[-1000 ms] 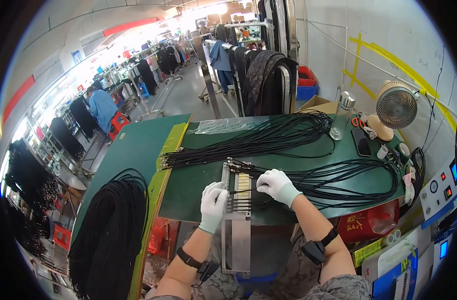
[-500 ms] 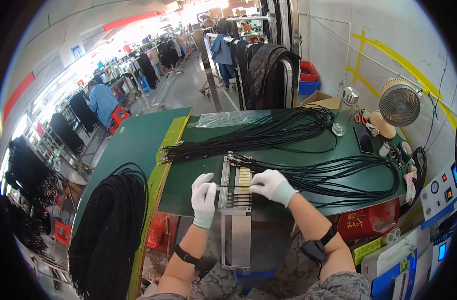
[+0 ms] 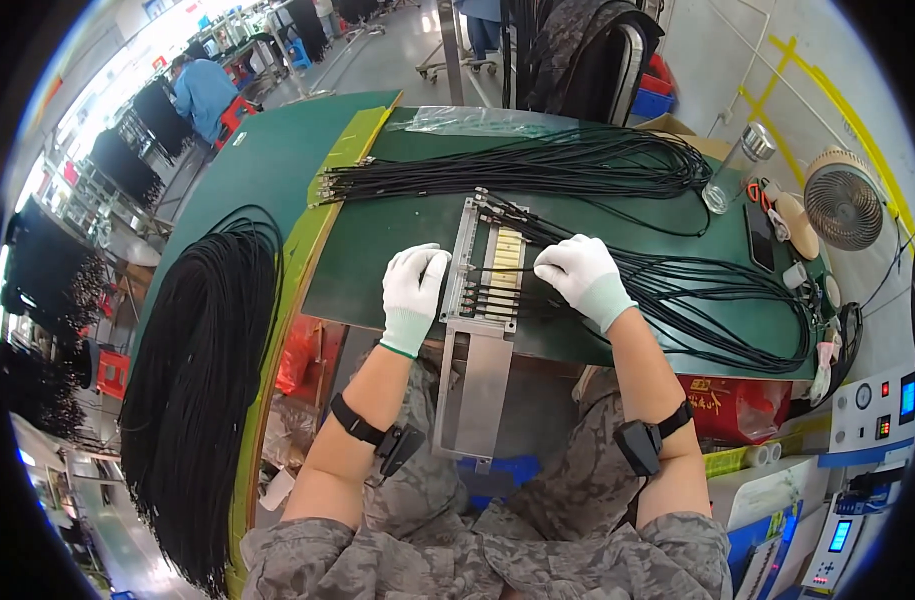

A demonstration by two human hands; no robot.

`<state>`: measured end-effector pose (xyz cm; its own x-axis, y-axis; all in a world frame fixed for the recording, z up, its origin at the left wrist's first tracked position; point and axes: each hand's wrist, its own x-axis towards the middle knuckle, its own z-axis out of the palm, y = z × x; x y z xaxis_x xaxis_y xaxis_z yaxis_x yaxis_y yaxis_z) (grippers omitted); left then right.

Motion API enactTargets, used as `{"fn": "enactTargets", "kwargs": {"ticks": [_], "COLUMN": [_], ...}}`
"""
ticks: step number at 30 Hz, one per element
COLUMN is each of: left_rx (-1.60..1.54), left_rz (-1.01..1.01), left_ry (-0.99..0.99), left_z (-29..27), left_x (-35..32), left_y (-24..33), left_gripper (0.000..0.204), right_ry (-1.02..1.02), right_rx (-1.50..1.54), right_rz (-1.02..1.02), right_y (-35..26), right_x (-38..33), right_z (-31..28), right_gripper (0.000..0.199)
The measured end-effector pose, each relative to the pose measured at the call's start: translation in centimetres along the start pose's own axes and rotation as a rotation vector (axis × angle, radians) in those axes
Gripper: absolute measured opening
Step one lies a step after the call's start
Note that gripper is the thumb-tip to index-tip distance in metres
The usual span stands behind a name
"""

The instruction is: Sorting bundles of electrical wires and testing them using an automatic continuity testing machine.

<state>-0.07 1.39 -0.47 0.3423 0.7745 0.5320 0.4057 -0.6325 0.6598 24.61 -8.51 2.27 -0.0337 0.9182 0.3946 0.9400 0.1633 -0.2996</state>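
A metal fixture [image 3: 464,262] with a row of pale yellow blocks [image 3: 508,250] lies across the table's front edge, several black cables seated side by side in its slots. My right hand [image 3: 585,278], in a white glove, is closed on a black cable [image 3: 517,269] that runs leftward over the blocks to the fixture's left side. Just left of the fixture is my left hand [image 3: 413,290], also gloved, its fingers curled together and nothing seen in them. A looped bundle of black cables [image 3: 717,290] spreads to the right, partly under my right hand.
Behind the fixture lies another cable bundle [image 3: 517,172]; a large one [image 3: 192,400] hangs over the table's left part. A glass bottle [image 3: 732,170], phone [image 3: 759,238] and small fan [image 3: 843,198] stand at the right. A person in blue [image 3: 205,98] sits far left.
My left hand has come away from the cable's end, which now lies at the fixture's left side. My right hand still grips the cable. The view has tilted downward.
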Motion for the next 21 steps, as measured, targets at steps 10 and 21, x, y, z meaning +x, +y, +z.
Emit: {"fn": "enactTargets", "kwargs": {"ticks": [10,21], "left_rx": [0.0,-0.071], "left_rz": [-0.001,-0.042], "left_ry": [-0.039,-0.121], "left_z": [-0.1,0.3], "left_x": [-0.1,0.1], "left_y": [0.0,0.4], "left_gripper": [0.015,0.017], "right_ry": [0.072,0.104], "right_rx": [-0.037,0.051], "right_rz": [-0.05,-0.17], "right_y": [-0.8,-1.5], "right_x": [-0.1,0.1], "right_z": [-0.8,-0.9], "right_gripper": [0.009,0.013]}}
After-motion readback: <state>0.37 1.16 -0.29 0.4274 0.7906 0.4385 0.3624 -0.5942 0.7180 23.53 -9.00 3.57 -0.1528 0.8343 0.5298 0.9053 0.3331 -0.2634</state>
